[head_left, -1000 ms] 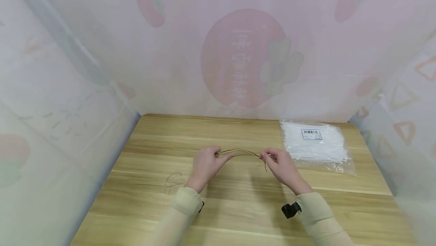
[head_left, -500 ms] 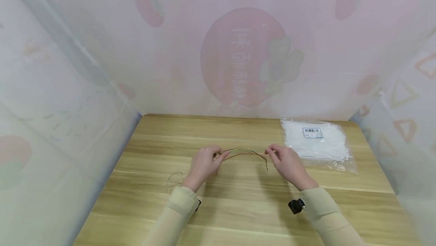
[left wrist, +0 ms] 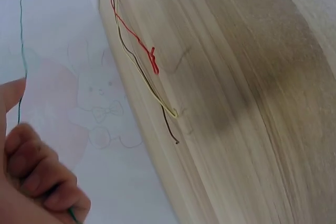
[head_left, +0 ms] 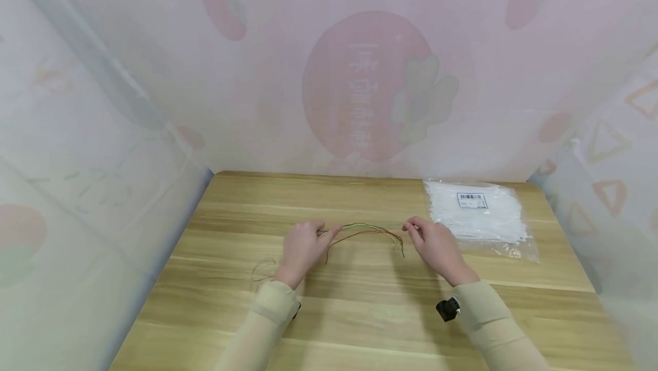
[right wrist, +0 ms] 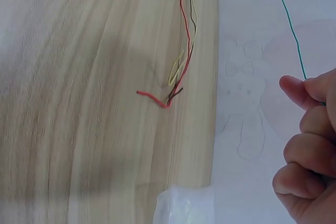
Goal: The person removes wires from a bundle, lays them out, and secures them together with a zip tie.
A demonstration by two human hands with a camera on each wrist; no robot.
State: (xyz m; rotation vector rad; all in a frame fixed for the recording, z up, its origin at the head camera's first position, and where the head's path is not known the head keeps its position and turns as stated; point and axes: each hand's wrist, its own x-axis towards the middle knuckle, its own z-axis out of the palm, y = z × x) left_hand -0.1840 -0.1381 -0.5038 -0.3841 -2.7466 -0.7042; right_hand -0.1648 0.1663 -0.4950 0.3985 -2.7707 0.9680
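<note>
My left hand (head_left: 303, 248) grips a thin green wire (left wrist: 23, 51), and a short piece of it shows below the curled fingers. The other end is pinched between thumb and forefinger of my right hand (head_left: 437, 248). The green wire runs nearly straight between the hands. Beneath it, a red wire (left wrist: 155, 67), a yellow wire (left wrist: 167, 108) and a dark wire (left wrist: 169, 124) lie together in an arc over the wooden table. Their ends are bent, and the red one is folded back in the left wrist view. Green is hard to make out in the head view.
A clear bag (head_left: 475, 225) of white strips, like cable ties, with a barcode label lies at the back right of the table (head_left: 360, 325). A thin loose wire loop (head_left: 263, 271) lies left of my left forearm. Printed walls enclose the back and sides.
My right hand has moved slightly right, my left slightly left. The red, yellow and dark wires, earlier bunched at both hands, now have their ends free of the fingers.
</note>
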